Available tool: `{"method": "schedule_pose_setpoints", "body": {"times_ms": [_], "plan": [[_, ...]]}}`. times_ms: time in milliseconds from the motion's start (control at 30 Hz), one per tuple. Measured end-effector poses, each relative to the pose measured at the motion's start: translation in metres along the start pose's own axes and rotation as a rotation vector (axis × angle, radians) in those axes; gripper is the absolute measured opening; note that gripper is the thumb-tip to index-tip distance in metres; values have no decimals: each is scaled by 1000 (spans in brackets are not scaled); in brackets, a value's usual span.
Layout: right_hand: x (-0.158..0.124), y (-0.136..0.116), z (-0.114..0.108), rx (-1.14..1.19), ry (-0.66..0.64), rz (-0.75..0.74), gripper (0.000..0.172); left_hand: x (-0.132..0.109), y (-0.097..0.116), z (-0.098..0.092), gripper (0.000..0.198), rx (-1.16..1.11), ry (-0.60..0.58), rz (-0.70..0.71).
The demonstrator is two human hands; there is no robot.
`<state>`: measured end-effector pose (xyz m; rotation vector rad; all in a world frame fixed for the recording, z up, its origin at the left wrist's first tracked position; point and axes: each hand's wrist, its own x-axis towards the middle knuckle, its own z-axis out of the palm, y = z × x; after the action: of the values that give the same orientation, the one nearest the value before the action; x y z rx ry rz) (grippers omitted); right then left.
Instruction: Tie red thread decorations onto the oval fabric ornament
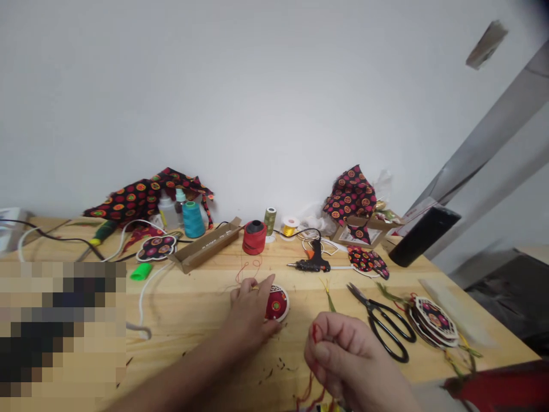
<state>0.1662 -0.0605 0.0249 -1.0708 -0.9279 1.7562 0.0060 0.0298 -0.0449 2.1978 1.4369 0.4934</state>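
Note:
My left hand (pixel 251 312) grips a round ornament (pixel 278 304) on the table, thumb at its near edge and fingers at its far edge. The ornament has a pale cut-out rim and dark red patterned fabric inside; its left part is hidden under my fingers. Nearer to me, my right hand (pixel 349 352) is closed in a pinch on red thread (pixel 315 333), whose strands hang below the fist. A spool of red thread (pixel 254 237) stands behind the ornament, with a loose strand trailing towards my left hand. Black-handled scissors (pixel 386 326) lie open to the right.
Right of the scissors sits a stack of octagonal ornaments (pixel 435 320). A black glue gun (pixel 315 260) and a dark cylinder (pixel 424 234) are farther back. Leftward are a long cardboard box (pixel 206 246), a teal thread spool (pixel 194 220), a green cap (pixel 141 272) and white cable (pixel 140 303).

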Motion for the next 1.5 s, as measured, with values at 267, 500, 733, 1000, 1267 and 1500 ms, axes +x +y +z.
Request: {"method": "schedule_pose_setpoints", "body": {"times_ms": [267,500,733,1000,1267,1500], "plan": [[42,5,-5,-42,123,-95,24,13,-4,-17,68,-172,78,-18],[92,-6,1,-169,157,-139,20,15,11,-46,38,-563,73,-42],[125,-7,0,-278,244,-138,13,27,5,-30,30,-916,48,-153],[139,12,-15,-323,263,-143,17,30,-3,-22,19,-914,41,-268],[136,17,-19,-409,281,-180,12,28,-3,-18,16,-829,83,-246],[136,21,-20,-440,262,-214,11,24,-4,-17,18,-677,150,-145]]}}
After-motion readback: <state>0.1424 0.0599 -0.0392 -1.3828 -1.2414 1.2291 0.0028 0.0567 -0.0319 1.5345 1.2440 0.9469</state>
